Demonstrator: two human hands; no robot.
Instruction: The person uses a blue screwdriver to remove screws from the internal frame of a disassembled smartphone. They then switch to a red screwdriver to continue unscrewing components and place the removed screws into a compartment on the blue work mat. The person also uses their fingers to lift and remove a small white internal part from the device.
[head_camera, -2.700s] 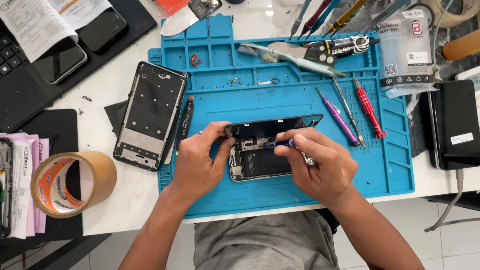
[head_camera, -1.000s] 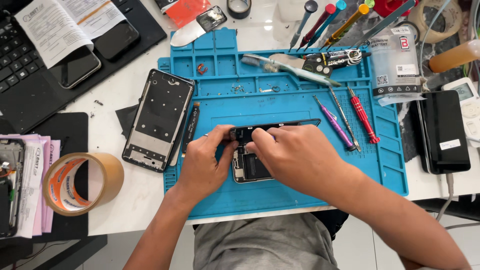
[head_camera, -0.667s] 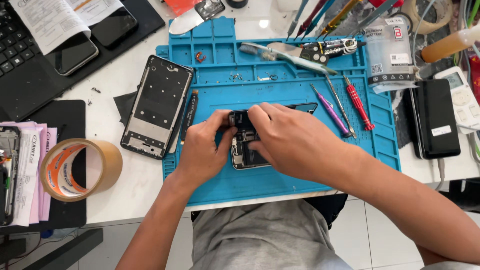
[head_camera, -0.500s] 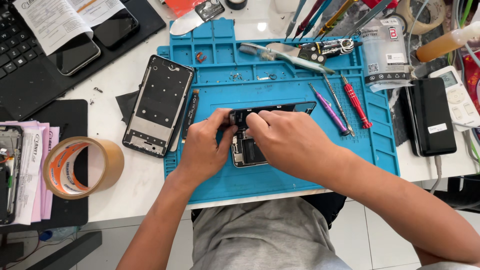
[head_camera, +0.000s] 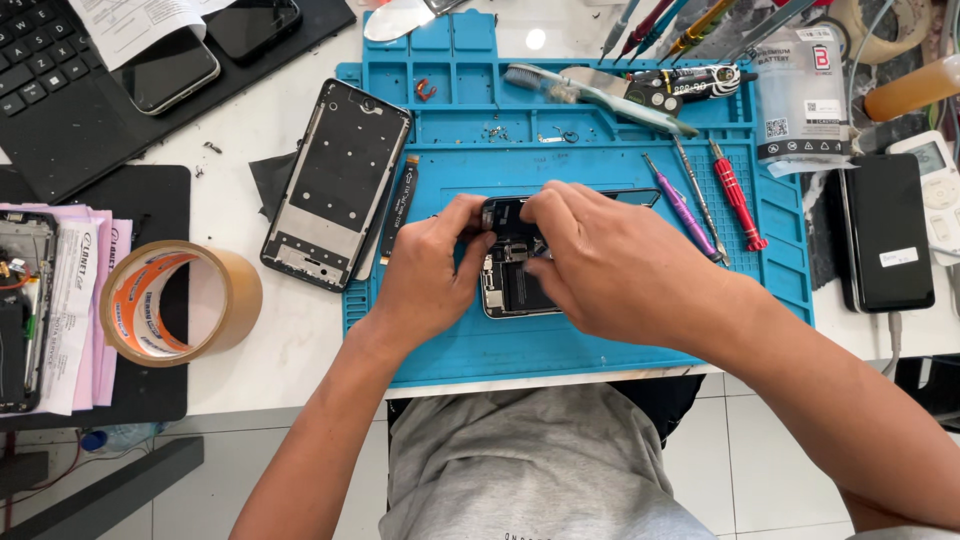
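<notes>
An opened phone (head_camera: 510, 285) with bare insides lies on the blue repair mat (head_camera: 600, 340). My left hand (head_camera: 428, 272) grips its left edge, thumb and fingers curled at the top corner. My right hand (head_camera: 605, 265) covers its right side, fingertips pinched over the upper part by the phone's black lifted screen (head_camera: 635, 196). Whether the right hand holds a small tool is hidden by the fingers.
A phone frame (head_camera: 338, 182) lies at the mat's left edge. A tape roll (head_camera: 165, 300) sits far left. Purple (head_camera: 682, 209) and red (head_camera: 736, 194) screwdrivers lie right of my hands. A black phone (head_camera: 886, 232), a battery pack (head_camera: 802, 92) and a laptop (head_camera: 60, 100) are around.
My right hand moved left from the phone's lower right to cover its top, meeting the left hand's fingers. The blue tool tip seen earlier in the right hand is no longer visible.
</notes>
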